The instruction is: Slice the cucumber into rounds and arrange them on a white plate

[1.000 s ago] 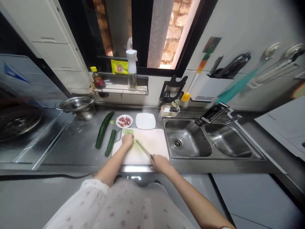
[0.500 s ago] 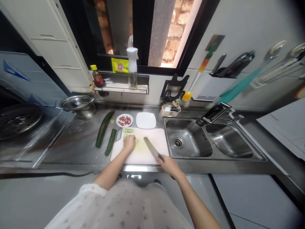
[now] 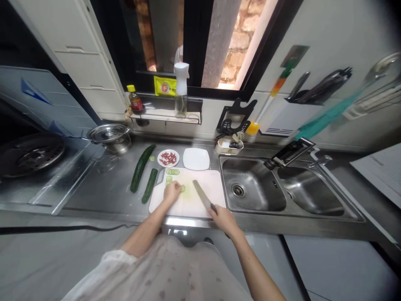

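A white cutting board point(image 3: 200, 196) lies on the steel counter left of the sink. My left hand point(image 3: 172, 192) rests on the board with fingers curled over cucumber slices point(image 3: 182, 189); what it grips is hidden. More cucumber slices point(image 3: 172, 172) sit at the board's far left corner. My right hand point(image 3: 223, 218) is closed on the handle of a knife point(image 3: 202, 195), whose blade lies over the board, apart from the left hand. A whole cucumber point(image 3: 142, 167) and a half cucumber point(image 3: 149, 185) lie left of the board.
A small plate of red chilli pieces point(image 3: 168, 158) and an empty white plate point(image 3: 196, 159) stand behind the board. A double sink point(image 3: 283, 190) with faucet point(image 3: 290, 152) is to the right. A lidded pot point(image 3: 110, 136) and stove stand at the left. Bottles stand on a shelf.
A second ago the knife blade was by my left hand at the cucumber. My right hand has drawn the knife away to the right. The left hand has stayed over the slices.
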`<state>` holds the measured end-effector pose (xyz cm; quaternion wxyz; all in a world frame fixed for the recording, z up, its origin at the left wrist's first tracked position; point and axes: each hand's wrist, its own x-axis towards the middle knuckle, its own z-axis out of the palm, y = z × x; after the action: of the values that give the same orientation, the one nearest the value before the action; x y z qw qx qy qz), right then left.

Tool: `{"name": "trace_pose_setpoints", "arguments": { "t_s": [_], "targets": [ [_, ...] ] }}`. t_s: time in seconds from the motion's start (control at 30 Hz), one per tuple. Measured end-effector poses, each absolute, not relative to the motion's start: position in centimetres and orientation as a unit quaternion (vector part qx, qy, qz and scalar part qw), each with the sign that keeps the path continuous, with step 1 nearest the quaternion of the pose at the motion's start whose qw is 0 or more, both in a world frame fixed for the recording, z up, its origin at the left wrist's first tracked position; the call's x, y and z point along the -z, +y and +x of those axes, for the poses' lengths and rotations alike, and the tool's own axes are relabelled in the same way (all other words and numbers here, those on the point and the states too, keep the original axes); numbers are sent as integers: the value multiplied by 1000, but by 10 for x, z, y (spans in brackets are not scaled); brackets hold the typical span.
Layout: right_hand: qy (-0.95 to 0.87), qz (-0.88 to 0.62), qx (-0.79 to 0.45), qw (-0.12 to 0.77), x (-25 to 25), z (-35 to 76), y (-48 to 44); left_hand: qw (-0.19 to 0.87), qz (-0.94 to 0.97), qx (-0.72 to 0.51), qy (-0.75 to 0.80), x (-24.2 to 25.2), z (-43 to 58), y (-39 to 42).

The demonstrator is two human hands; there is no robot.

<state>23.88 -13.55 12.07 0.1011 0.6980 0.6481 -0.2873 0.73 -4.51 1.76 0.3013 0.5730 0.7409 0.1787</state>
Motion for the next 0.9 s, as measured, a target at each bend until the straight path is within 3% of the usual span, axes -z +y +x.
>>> {"name": "trace_pose_setpoints", "arguments": {
  "t_s": [0.37, 0.9],
  "targets": [
    [652, 692, 297, 91, -109, 216, -136, 308, 531, -252, 748, -11, -14, -65],
    [651, 693, 298, 85, -108, 220, -135, 207, 531, -163, 805, -15, -49, -53]
  ]
}}
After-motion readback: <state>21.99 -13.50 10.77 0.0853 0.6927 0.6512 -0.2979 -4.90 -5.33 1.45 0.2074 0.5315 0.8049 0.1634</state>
